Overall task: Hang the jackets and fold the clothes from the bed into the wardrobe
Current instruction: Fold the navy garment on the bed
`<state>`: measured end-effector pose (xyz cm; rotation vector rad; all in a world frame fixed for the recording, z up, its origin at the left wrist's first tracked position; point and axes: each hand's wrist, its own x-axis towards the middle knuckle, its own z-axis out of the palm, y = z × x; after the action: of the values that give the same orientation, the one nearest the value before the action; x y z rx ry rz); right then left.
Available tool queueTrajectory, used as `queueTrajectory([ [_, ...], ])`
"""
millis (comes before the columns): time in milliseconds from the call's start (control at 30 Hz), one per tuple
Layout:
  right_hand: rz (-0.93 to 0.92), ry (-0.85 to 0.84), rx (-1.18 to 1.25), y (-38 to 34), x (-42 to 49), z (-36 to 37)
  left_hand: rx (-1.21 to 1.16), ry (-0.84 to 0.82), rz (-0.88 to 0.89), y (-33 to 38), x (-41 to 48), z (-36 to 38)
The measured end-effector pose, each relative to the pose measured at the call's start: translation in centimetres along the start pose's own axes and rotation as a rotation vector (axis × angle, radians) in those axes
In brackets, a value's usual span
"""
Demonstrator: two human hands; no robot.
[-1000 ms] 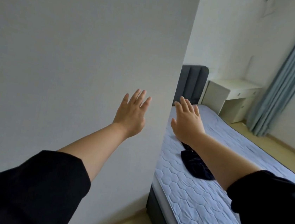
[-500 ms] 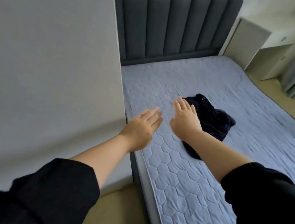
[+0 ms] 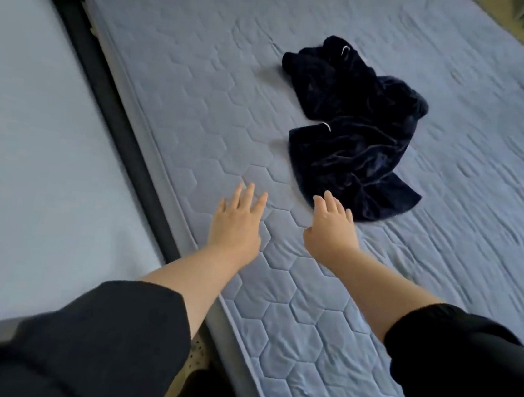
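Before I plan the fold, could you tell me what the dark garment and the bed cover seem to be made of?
Dark garment: likely navy velvet or velour; soft sheen along its creases. Bed cover: matte grey-blue quilted fabric, stitched in hexagons.

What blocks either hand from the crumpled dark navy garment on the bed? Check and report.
Nothing visible does. The right hand reaches with fingers straight, its tips at the near edge of the crumpled dark navy garment. The left hand hovers open over bare blue-grey quilted mattress, with only mattress between it and the garment.
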<state>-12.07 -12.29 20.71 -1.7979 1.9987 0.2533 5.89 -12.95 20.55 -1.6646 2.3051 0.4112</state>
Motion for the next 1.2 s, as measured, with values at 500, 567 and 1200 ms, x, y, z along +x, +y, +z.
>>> queueTrajectory([
  [500, 0.227, 0.271, -0.037, 8.3, 14.8, 13.2, 0.068, -0.242, -0.008, 1.2, 13.9, 19.8],
  [567, 0.237, 0.225, -0.025, 8.1, 16.4, 13.6, 0.080, -0.226, 0.001, 1.1, 14.4, 20.5],
  [1200, 0.270, -0.340, 0.599, 5.4, 3.5, 13.2, -1.217, -0.221, -0.420, -1.1, 11.5, 15.0],
])
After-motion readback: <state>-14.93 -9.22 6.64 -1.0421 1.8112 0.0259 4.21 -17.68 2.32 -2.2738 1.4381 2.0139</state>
